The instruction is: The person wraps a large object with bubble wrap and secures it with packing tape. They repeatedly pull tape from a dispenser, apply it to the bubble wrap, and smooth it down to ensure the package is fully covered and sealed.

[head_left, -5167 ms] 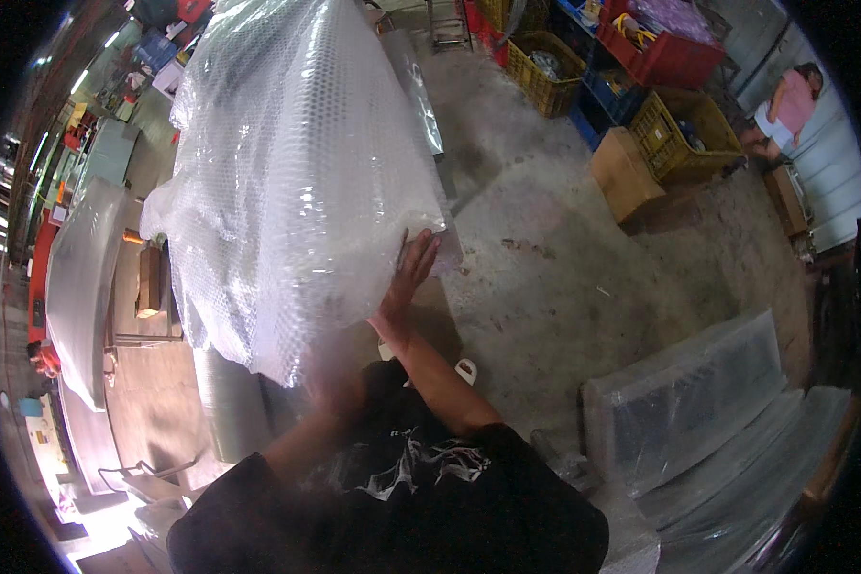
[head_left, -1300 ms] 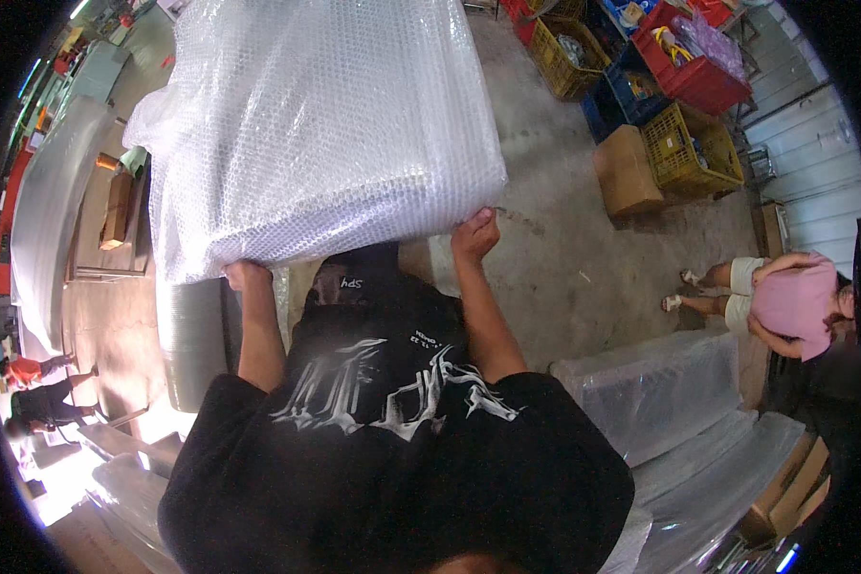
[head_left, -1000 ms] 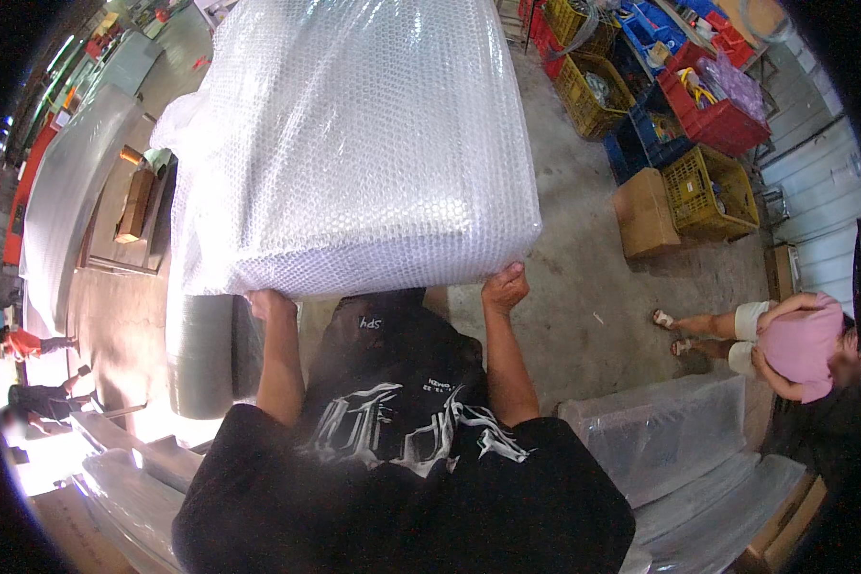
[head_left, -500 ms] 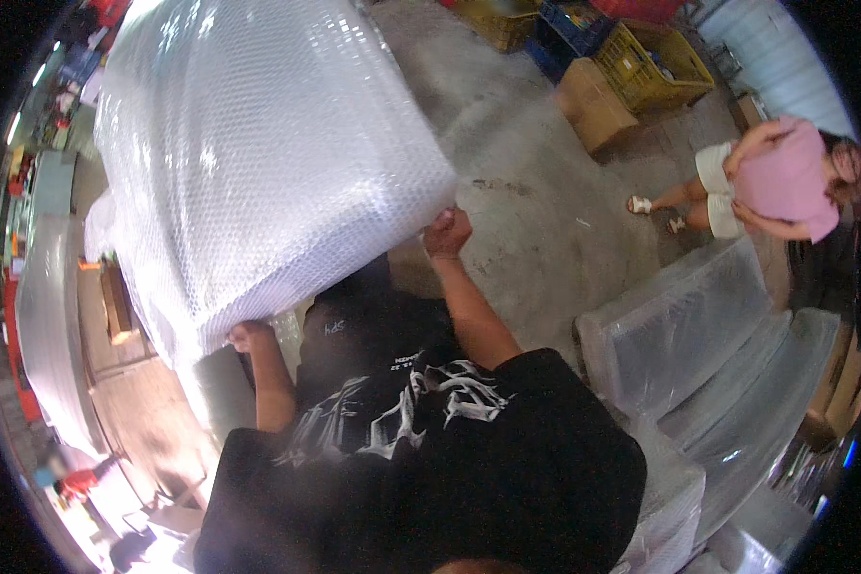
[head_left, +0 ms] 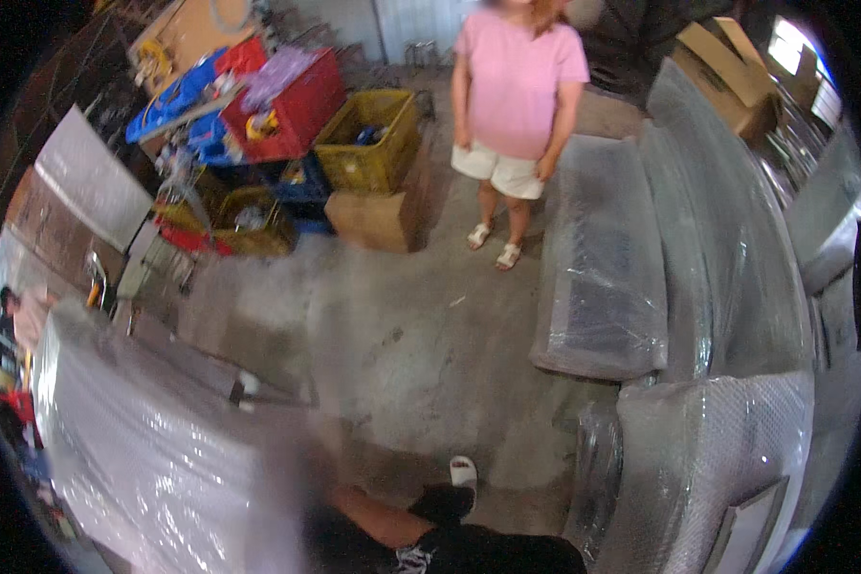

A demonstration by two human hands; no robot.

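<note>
Nearest, the bubble-wrapped piece point(head_left: 153, 450) slants across the person's front left. Just beside its right edge the right forearm point(head_left: 383, 517) reaches in, and the right hand point(head_left: 306, 469) dissolves into blur: I cannot tell whether its fingers are apart, together or clamped on the wrap. The left hand is out of sight. The step in hand looks like steadying or shifting this piece; moving it further would call for a sure grip by both hands on its edges. To the right of the piece is a white slipper point(head_left: 463, 471), then a bubble-wrapped bundle point(head_left: 679, 450), with a plastic-wrapped panel point(head_left: 607, 258) farther out. Beyond the piece, across the concrete floor point(head_left: 402, 330), are a cardboard box point(head_left: 371, 220), a yellow crate point(head_left: 365, 153) and a person in a pink top point(head_left: 518, 91)
</note>
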